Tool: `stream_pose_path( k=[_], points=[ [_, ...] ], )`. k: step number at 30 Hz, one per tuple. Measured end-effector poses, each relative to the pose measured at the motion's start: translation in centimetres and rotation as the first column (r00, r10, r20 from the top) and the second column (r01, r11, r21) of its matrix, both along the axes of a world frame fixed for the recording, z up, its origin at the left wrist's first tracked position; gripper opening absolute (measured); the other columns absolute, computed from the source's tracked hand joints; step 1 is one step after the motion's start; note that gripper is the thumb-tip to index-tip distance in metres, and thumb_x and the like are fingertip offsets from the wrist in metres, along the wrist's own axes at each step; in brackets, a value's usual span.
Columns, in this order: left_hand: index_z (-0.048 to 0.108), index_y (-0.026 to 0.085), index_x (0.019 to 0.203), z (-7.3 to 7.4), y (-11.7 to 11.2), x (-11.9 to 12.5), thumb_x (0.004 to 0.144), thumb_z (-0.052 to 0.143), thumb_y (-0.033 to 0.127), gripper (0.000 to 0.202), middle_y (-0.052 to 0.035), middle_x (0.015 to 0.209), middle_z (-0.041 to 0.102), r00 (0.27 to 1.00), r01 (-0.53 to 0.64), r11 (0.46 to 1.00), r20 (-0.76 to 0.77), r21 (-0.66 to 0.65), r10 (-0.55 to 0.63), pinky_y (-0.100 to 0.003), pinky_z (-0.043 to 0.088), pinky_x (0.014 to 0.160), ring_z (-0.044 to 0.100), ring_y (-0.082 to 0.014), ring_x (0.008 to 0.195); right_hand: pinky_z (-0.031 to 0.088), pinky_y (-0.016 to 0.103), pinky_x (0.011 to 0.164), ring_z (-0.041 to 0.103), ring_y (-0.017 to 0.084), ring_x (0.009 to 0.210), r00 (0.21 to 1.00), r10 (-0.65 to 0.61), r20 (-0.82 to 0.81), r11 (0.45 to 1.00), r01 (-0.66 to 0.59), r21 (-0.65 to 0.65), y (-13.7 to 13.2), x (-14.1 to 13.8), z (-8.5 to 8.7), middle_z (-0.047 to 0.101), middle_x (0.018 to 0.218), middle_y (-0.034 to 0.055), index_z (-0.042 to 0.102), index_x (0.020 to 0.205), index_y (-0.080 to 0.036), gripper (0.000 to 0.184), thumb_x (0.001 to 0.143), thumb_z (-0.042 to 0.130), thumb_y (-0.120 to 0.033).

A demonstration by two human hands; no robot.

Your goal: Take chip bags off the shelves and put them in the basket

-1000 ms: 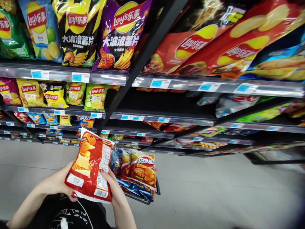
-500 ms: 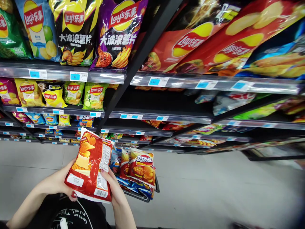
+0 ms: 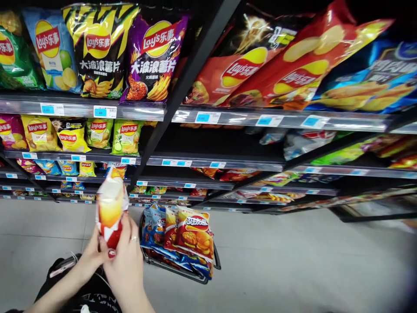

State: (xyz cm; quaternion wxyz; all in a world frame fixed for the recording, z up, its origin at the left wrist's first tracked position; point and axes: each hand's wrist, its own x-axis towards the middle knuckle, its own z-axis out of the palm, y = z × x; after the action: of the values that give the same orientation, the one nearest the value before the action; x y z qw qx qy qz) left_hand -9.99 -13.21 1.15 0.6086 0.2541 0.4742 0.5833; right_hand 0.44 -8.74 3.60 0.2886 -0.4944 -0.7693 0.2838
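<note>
A red, yellow and white bag of chips [image 3: 110,204] is held upright in front of my body, its narrow side toward me and its print blurred. My left hand [image 3: 93,257] grips the lower left of the bag, with the red-nailed thumb across its bottom. On the right side, my right hand [image 3: 125,250] is wrapped round the same bag, a ring on one finger. To the right of my hands, a black-framed basket [image 3: 176,266] on the floor holds several chip bags, with a red and yellow one [image 3: 194,232] on top.
Shelves of Lay's bags run across the front; a purple and black bag [image 3: 151,61] and large red bags [image 3: 289,69] stand on the upper level. Price tags line the shelf edge [image 3: 276,119]. Grey tiled floor [image 3: 276,265] lies below and to the right.
The bag has been turned from its broad printed back to its narrow side. Both hands have come closer together, and the right hand has moved left, uncovering more of the basket.
</note>
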Motion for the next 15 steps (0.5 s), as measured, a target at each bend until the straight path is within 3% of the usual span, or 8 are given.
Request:
stream_pose_path(
  k=[4,6,8,10,12,13,15],
  points=[
    [0.051,0.021,0.109,-0.4,-0.1,-0.5,0.056,0.074,0.029,0.059,-0.0052,0.104,0.067,0.944,-0.275,0.952,0.153,-0.131,0.294,-0.035,0.045,0.090,0.058,-0.0283,0.103,0.040,0.047,0.097,0.044,0.031,0.119,0.915,0.402,-0.027,0.910,-0.396,0.121,-1.2,0.8,0.9,0.046,0.134,0.0109,0.033,0.136,-0.022,0.061,0.077,0.053,-0.019],
    [0.053,0.022,0.103,0.1,-0.3,-1.5,0.052,0.073,0.021,0.054,-0.0011,0.089,0.070,0.909,-0.342,0.921,0.181,-0.187,0.375,-0.032,0.049,0.080,0.064,-0.0244,0.088,0.040,0.041,0.098,0.047,0.026,0.116,0.871,0.469,-0.145,0.883,-0.462,0.079,-0.9,1.7,1.2,0.052,0.127,0.0073,0.042,0.130,-0.026,0.053,0.079,0.054,-0.020],
    [0.053,0.023,0.103,0.6,-0.6,-2.3,0.049,0.071,0.017,0.057,0.0016,0.081,0.071,0.879,-0.379,0.893,0.209,-0.243,0.429,-0.032,0.051,0.073,0.065,-0.0218,0.077,0.042,0.038,0.095,0.052,0.023,0.109,0.890,0.354,-0.287,0.931,-0.365,0.014,-0.1,2.6,1.1,0.059,0.117,0.0056,0.053,0.118,-0.028,0.039,0.080,0.053,-0.020],
    [0.054,0.022,0.099,0.9,-0.9,-2.8,0.046,0.071,0.016,0.056,0.0019,0.075,0.071,0.852,-0.391,0.868,0.236,-0.307,0.468,-0.034,0.052,0.070,0.066,-0.0218,0.069,0.044,0.039,0.090,0.054,0.024,0.104,0.920,0.130,-0.370,0.985,-0.164,-0.061,1.1,3.1,0.5,0.060,0.111,0.0070,0.057,0.110,-0.026,0.029,0.081,0.052,-0.023],
    [0.056,0.019,0.087,0.9,-1.2,-3.0,0.044,0.071,0.014,0.047,-0.0001,0.068,0.070,0.841,-0.365,0.854,0.262,-0.370,0.473,-0.039,0.053,0.070,0.066,-0.0246,0.066,0.045,0.042,0.086,0.055,0.026,0.102,0.932,-0.021,-0.362,0.987,-0.038,-0.157,2.4,3.6,0.0,0.059,0.113,0.0101,0.054,0.111,-0.023,0.033,0.080,0.053,-0.030],
    [0.056,0.017,0.082,0.8,-1.2,-3.0,0.044,0.071,0.013,0.042,-0.0020,0.065,0.070,0.841,-0.338,0.856,0.282,-0.391,0.461,-0.041,0.053,0.072,0.067,-0.0271,0.068,0.046,0.042,0.086,0.056,0.027,0.102,0.939,-0.017,-0.344,0.973,-0.064,-0.224,2.9,3.7,-0.2,0.058,0.115,0.0112,0.052,0.114,-0.021,0.038,0.079,0.054,-0.034],
    [0.057,0.015,0.076,0.5,-1.3,-3.0,0.046,0.071,0.014,0.033,-0.0068,0.066,0.070,0.843,-0.267,0.878,0.346,-0.398,0.413,-0.045,0.052,0.076,0.067,-0.0326,0.078,0.047,0.040,0.085,0.058,0.027,0.101,0.922,0.109,-0.371,0.896,-0.253,-0.366,3.6,4.0,-0.2,0.060,0.115,0.0115,0.050,0.116,-0.020,0.043,0.078,0.056,-0.038]
  ],
)
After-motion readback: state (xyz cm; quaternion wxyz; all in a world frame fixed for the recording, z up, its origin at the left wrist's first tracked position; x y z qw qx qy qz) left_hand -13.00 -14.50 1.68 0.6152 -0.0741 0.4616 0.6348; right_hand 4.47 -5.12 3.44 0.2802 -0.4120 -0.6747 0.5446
